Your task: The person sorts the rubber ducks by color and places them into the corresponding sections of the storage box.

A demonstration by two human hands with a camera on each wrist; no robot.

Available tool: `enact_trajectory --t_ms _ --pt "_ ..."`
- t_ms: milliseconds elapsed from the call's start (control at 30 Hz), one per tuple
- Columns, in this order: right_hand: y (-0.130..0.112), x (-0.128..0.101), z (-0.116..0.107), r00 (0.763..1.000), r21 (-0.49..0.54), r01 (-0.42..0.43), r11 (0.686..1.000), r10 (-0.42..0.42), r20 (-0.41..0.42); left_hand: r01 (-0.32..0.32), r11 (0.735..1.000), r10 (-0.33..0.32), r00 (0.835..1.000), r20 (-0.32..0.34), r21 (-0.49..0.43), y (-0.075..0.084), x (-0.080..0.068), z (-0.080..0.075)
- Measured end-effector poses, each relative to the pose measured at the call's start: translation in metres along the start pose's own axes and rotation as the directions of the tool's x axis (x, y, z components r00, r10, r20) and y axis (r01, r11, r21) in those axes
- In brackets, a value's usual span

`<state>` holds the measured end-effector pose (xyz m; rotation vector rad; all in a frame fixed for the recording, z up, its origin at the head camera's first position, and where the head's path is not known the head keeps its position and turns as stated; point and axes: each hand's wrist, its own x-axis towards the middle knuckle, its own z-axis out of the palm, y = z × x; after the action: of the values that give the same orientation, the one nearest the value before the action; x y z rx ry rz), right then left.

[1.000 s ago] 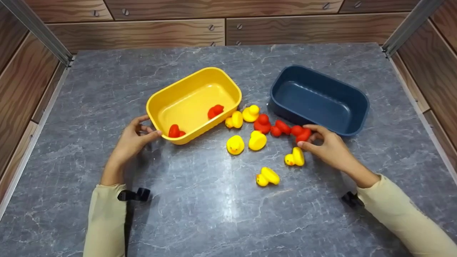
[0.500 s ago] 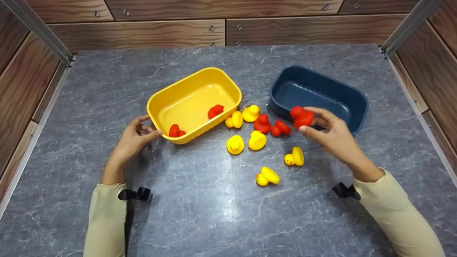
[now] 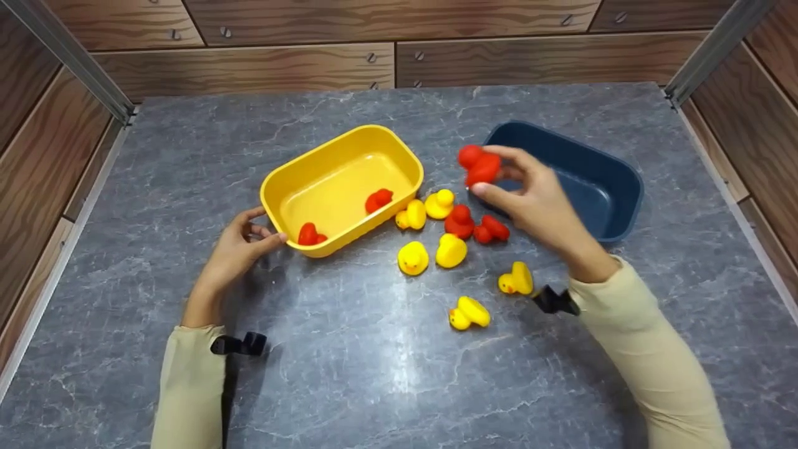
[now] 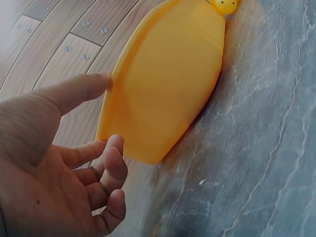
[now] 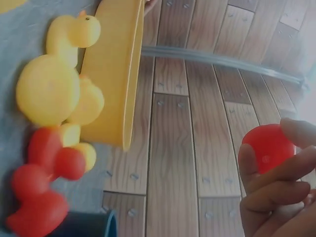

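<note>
Grey marbled worktop (image 3: 374, 374), smooth and glossy, with wood-grain panels around it. On it sits the rounded yellow plastic tub (image 3: 341, 187), 2 red rubber ducks inside; the head view shows them, while the left wrist view gives only the tub's outer wall. The dark blue tub (image 3: 598, 181) has its near-left corner hidden behind the right hand (image 3: 530, 199). That hand is raised above the blue tub's left rim, fingers (image 3: 499, 198) pinching a red rubber duck (image 3: 479, 164); the right wrist view cuts the duck down to a red dome between fingertips. The left hand (image 3: 234, 252) rests on the worktop, thumb touching the yellow tub's near corner, fingers loosely curled around nothing. Between the tubs lie 6 yellow ducks (image 3: 413, 257) and 2 red ducks (image 3: 460, 221), bunched closely.
</note>
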<state>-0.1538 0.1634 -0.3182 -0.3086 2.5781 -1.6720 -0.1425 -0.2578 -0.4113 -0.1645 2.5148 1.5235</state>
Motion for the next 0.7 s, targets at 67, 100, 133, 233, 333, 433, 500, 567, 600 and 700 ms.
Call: enact_trajectory --t_ms 67,100,133,233,333,433,500,567,600,700 --pt "-0.005 0.006 0.010 1.000 -0.003 0.024 1.000 -0.024 0.013 0.002 1.000 -0.002 1.000 0.001 0.004 -0.001 -0.001 0.001" --pt "-0.007 0.009 0.015 0.999 -0.010 0.031 0.999 -0.031 0.025 0.006 1.000 -0.006 1.000 0.004 0.000 -0.001 -0.001 0.001" --pt "-0.009 0.012 0.019 0.999 -0.010 0.038 0.999 -0.037 0.033 0.007 1.000 -0.007 1.000 0.007 -0.002 -0.001 -0.001 0.001" --pt "-0.017 0.019 0.028 0.998 0.044 0.047 0.998 -0.049 0.051 0.005 1.000 -0.005 1.000 0.006 0.000 -0.001 0.000 0.001" --pt "-0.027 0.026 0.033 0.997 0.129 0.044 0.991 -0.052 0.056 -0.005 1.000 0.005 1.000 0.007 -0.005 -0.001 0.001 0.001" --pt "-0.036 0.033 0.037 0.997 0.169 0.041 0.985 -0.051 0.054 -0.012 1.000 0.012 1.000 0.007 -0.014 -0.001 0.002 0.001" --pt "-0.040 0.037 0.041 0.997 0.187 0.039 0.982 -0.050 0.055 -0.012 1.000 0.012 1.000 0.008 -0.018 -0.001 0.003 0.000" --pt "-0.040 0.042 0.046 0.998 0.210 0.034 0.977 -0.046 0.052 -0.008 1.000 0.008 1.000 0.006 -0.018 -0.002 0.003 0.000" --pt "-0.039 0.045 0.048 0.998 0.230 0.034 0.973 -0.046 0.049 -0.007 1.000 0.007 1.000 0.006 -0.016 -0.002 0.003 0.000" --pt "-0.036 0.054 0.056 0.998 0.272 0.037 0.961 -0.049 0.039 -0.004 1.000 0.004 1.000 0.002 -0.010 -0.003 0.003 0.000"
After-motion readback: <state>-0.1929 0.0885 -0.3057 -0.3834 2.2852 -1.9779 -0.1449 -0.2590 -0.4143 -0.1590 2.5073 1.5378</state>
